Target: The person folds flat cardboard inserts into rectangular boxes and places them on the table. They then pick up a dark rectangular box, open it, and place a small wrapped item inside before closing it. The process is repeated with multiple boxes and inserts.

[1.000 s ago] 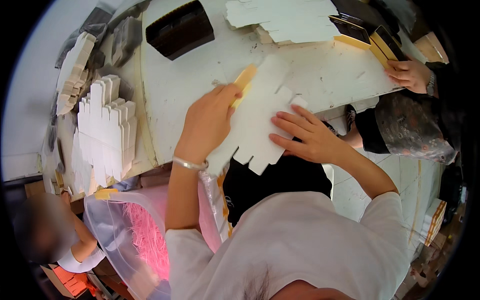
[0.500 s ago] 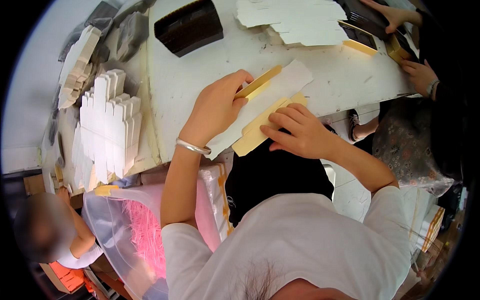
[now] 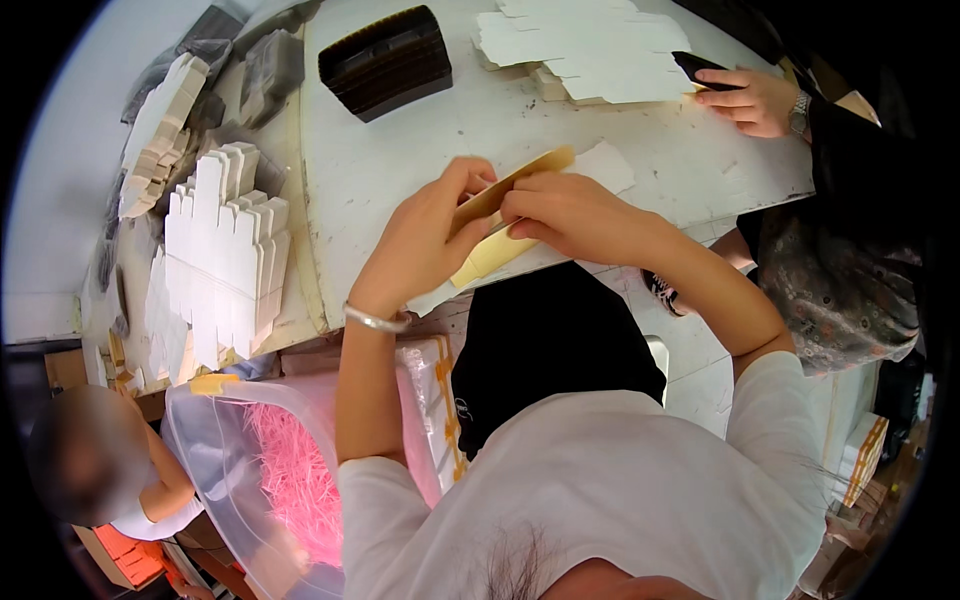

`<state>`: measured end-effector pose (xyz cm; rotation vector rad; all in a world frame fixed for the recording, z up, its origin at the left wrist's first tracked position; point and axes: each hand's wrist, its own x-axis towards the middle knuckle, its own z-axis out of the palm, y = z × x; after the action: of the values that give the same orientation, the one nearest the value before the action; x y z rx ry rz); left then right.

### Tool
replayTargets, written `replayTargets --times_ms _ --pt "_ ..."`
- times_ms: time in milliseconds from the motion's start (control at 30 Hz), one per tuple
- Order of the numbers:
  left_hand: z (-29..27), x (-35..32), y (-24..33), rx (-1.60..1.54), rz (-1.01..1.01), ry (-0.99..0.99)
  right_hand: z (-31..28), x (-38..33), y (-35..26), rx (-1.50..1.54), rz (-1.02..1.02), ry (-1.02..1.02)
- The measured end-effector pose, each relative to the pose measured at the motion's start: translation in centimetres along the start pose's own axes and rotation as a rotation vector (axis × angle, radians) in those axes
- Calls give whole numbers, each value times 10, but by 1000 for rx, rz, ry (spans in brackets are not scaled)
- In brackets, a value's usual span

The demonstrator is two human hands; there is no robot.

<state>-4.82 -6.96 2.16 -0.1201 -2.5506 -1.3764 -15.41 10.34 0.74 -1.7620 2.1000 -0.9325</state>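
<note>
Since the earlier frame the cardboard blank [image 3: 520,215] has been folded narrower and lifted on edge, and both hands have closed in on it from either side. The left hand [image 3: 425,240] has its grip clamped on the near left part of the blank, thumb against the tan inner face. The right hand [image 3: 570,215] pinches the upper edge, fingers pressed together over the fold. The blank sits at the near edge of the white surface [image 3: 400,160], its white flap [image 3: 607,163] lying flat just beyond the right hand.

To the far left of the hands stands a dark tray [image 3: 385,62], well apart. Farther right lies a pile of flat white blanks [image 3: 590,45], and beside it another person's hand [image 3: 752,100] rests on the surface holding a dark piece. Left of the surface, stacks of cut white cards [image 3: 225,250] stand on edge. Near and below, a clear tub [image 3: 200,440] holds pink shredded paper [image 3: 290,470].
</note>
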Motion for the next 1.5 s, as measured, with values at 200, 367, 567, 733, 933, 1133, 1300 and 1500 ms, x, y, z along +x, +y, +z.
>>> replayTargets --times_ms 200,367,567,733,933,1133,1300,1500 --pt "-1 -24 17 376 -78 -7 -2 -16 -25 -550 -329 90" --pt "19 -49 22 431 -197 130 17 -41 -39 -362 -252 121" --pt "26 -49 38 365 -281 148 13 -50 -24 39 -228 57" --pt "8 -50 39 54 -127 -10 0 -47 -5 26 -300 54" --pt "-7 -54 32 -135 -61 -262 -14 -48 5 -99 -201 32" --pt "-1 -39 23 -13 -21 -205 -13 -54 7 -3 -207 42" --pt "18 -31 17 160 136 -183 -13 -53 5 117 -165 67" --pt "43 -32 31 36 -68 4 -12 -49 -6 287 28 15"
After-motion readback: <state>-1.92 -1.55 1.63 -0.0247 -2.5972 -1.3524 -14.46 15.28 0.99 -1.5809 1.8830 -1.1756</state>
